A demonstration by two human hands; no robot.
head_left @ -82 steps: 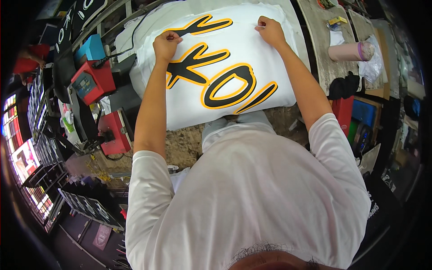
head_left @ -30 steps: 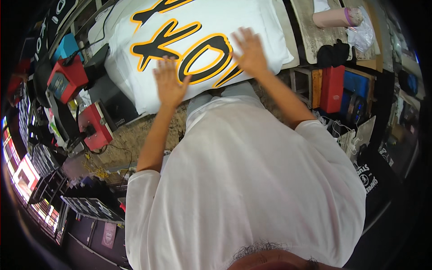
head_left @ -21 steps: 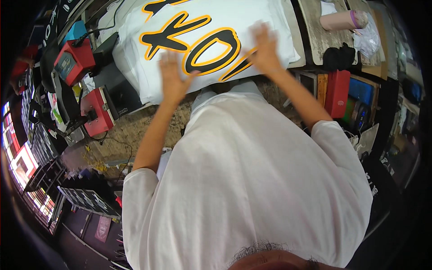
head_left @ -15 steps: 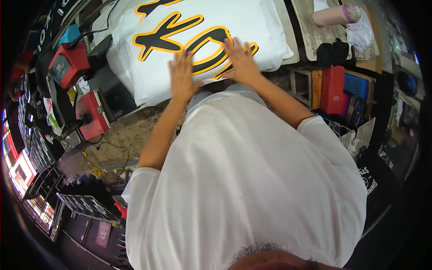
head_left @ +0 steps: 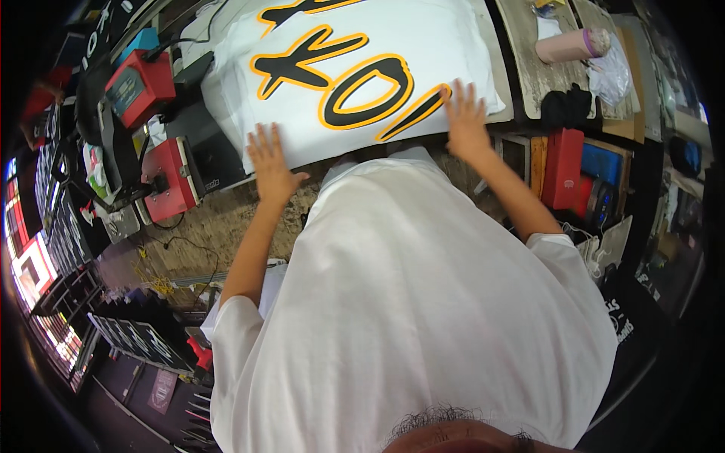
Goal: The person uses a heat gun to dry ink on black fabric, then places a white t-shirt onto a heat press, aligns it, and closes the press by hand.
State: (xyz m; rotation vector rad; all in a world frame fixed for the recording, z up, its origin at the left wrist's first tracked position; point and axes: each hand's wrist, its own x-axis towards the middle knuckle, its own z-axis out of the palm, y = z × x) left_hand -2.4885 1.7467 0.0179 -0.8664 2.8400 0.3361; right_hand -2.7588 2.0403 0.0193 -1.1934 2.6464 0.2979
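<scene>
White printed fabric (head_left: 302, 143), which looks like stacked T-shirts, lies spread in front of me with bold black lettering (head_left: 368, 90) outlined in orange. My left hand (head_left: 272, 170) rests flat at its near left edge, fingers stretched out and thumb apart. Toward the near right edge, beside the last black stroke of the print, my right hand (head_left: 466, 128) lies with its fingers spread. Neither hand grips anything. How many layers of cloth lie there I cannot tell.
Left of the fabric stands a machine with a red control box (head_left: 140, 89) and a lower red housing (head_left: 168, 181). A worn wooden board (head_left: 529, 53) at the right holds a pink bottle (head_left: 566, 47), black cloth (head_left: 565, 107) and a plastic bag (head_left: 610, 75). Below sits a red box (head_left: 563, 170).
My hands have slid apart from the middle of the print, the left one toward the near left edge, the right one rightward. The print's near part now shows uncovered.
</scene>
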